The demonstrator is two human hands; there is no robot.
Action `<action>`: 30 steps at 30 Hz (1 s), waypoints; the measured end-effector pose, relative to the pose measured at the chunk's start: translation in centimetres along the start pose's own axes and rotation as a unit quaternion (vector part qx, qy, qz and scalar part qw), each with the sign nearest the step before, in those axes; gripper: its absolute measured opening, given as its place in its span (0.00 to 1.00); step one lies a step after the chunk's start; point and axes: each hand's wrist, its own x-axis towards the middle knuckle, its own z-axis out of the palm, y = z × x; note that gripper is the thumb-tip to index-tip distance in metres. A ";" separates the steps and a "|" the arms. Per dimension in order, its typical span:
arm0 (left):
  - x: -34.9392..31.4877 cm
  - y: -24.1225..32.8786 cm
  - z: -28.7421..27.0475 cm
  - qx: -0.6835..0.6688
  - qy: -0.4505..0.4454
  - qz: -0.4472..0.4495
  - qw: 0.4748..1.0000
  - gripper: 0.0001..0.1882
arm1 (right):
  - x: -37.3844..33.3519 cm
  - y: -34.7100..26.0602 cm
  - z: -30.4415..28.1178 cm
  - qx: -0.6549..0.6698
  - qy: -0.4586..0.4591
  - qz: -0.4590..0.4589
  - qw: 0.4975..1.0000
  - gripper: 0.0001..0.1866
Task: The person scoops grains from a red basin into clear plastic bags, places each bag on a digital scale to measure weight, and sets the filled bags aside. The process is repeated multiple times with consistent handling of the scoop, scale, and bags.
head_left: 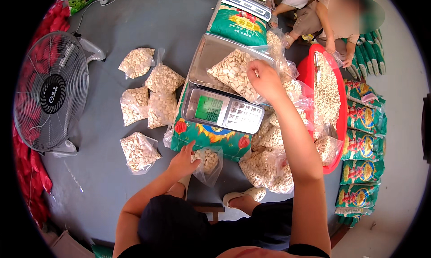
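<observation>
A: Starting with the head view, what is each hand at?
B: The right hand (265, 78) is curled at the upper right of a clear plastic bag (231, 72); its fingertips are hidden, so I can't tell whether it grips the film. The left hand (183, 161) is open, fingers loosely parted, by a smaller clear bag (208, 160).
A: And what fills them?
B: Pale, flattened oval pieces, smooth and matt, pressing the larger bag into a lumpy cushion. It lies tilted on the metal tray (208, 56) of a scale, against the grey keypad housing (244, 116), whose screen glows green.
A: What carries the scale?
B: A glossy green package (220, 139) with red lantern shapes. Right of it, more filled bags (269, 168) crowd up to a smooth red plastic basin (342, 123), heaped with the same pale pieces.
A: And the surface, the room?
B: Dark grey floor (98, 181), flat and slightly scuffed. Five filled bags (140, 152) sit on it at left, near a round wire-caged fan (54, 92). Crinkled red material (33, 177) runs along the left rim. Green packs (359, 143) line the pale wall (399, 168), and a co-worker's hands (331, 47) hold clear film at the basin's far end.
</observation>
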 end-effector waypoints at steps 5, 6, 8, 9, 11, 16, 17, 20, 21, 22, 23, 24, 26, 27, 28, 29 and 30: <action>-0.2 -0.3 -0.1 -0.007 0.005 -0.001 1.000 0.41 | -0.5 0.7 1.7 0.620 0.017 0.176 0.764 0.09; -0.3 -0.4 -0.3 -0.007 0.008 -0.001 1.000 0.41 | -0.2 1.4 1.9 0.601 0.033 0.221 0.768 0.09; -0.3 -0.4 -0.1 -0.008 0.004 0.001 1.000 0.40 | -0.1 4.6 2.0 0.554 0.072 0.312 0.768 0.12; -0.3 -0.5 -0.1 -0.007 0.002 0.001 1.000 0.40 | 0.0 6.1 2.0 0.388 0.041 0.227 0.892 0.14; -0.3 -0.8 0.1 0.003 0.009 0.013 1.000 0.40 | 0.3 7.2 1.7 0.006 -0.026 0.027 0.999 0.19; -0.5 -0.4 0.0 0.035 -0.025 0.009 0.999 0.40 | 1.6 4.0 3.5 -0.203 0.046 -0.031 0.978 0.27; -0.5 -0.3 0.0 0.036 -0.026 0.005 0.999 0.40 | 1.9 3.3 3.8 -0.217 0.054 -0.044 0.974 0.28; -0.6 -0.6 0.3 0.037 -0.020 0.007 0.999 0.40 | 3.2 2.3 4.6 -0.222 0.008 -0.052 0.974 0.32; -0.7 -0.9 0.5 0.035 -0.011 0.014 0.999 0.40 | 3.2 2.2 4.8 -0.203 0.004 -0.050 0.978 0.33; -0.7 -0.9 0.6 0.034 -0.002 0.021 0.999 0.39 | 3.1 2.0 4.9 -0.174 0.007 -0.039 0.984 0.35; -0.6 -1.0 0.6 0.033 -0.009 0.014 0.999 0.39 | 3.0 2.4 5.3 -0.170 0.023 -0.051 0.984 0.36; -0.5 -1.0 0.6 0.032 -0.016 0.007 0.999 0.39 | 3.1 3.0 5.7 -0.166 0.039 -0.062 0.983 0.37; -0.5 -0.7 0.5 0.036 -0.022 0.002 0.999 0.38 | 3.8 3.1 5.9 -0.208 0.039 -0.071 0.975 0.44; -0.5 -0.5 0.5 0.039 -0.022 0.004 0.999 0.38 | 4.5 3.3 5.8 -0.199 0.012 -0.050 0.979 0.43; -0.8 -0.5 0.3 0.043 -0.019 0.000 0.999 0.38 | 5.3 2.1 5.3 -0.188 -0.017 -0.033 0.982 0.42; -0.8 -0.3 0.4 0.051 -0.020 0.003 0.998 0.37 | 5.7 1.9 5.0 -0.180 -0.046 -0.010 0.982 0.40; -0.7 -0.2 0.4 0.059 -0.021 0.005 0.998 0.37 | 6.0 3.2 5.7 -0.207 0.003 -0.029 0.978 0.36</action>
